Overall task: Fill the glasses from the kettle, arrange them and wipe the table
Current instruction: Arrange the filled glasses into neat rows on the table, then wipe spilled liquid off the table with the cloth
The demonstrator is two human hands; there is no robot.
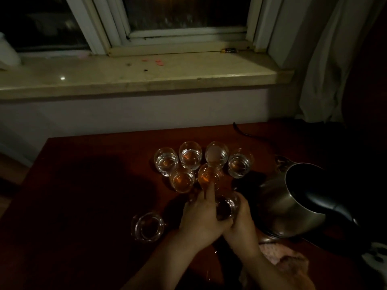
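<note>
Dim table (83, 185): glass (227, 206) inside two-handed grip.

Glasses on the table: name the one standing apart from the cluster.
The lone glass nearest the camera, left of the hands; the others sit bunched together farther back.

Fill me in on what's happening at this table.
A person holds one glass with both hands, left hand and right hand, just in front of a cluster of six filled glasses. Another glass stands apart to the left. The steel kettle sits on the right, a pink cloth beside it.
</note>
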